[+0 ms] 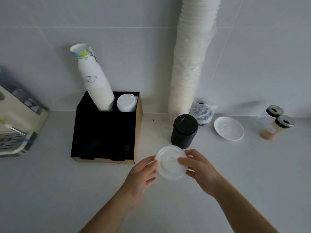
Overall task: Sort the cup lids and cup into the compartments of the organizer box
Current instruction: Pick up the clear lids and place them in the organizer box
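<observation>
A white cup lid (pixel 168 163) hangs above the counter, held between both hands. My left hand (pixel 142 178) grips its left rim and my right hand (pixel 200 169) pinches its right side. The black organizer box (pixel 104 128) stands to the upper left. A leaning stack of white paper cups (pixel 96 79) fills its back-left compartment and a stack of white lids (pixel 126 103) its back-right one. The front compartments look dark; I cannot tell what they hold. A stack of black lids (pixel 184 131) stands just behind the held lid.
A very tall sleeve of white lids (pixel 190 61) leans on the tiled wall. A bag of black items (pixel 202 111), a white saucer (pixel 228 128) and two shaker jars (pixel 276 125) sit to the right. An appliance (pixel 15 120) occupies the left edge.
</observation>
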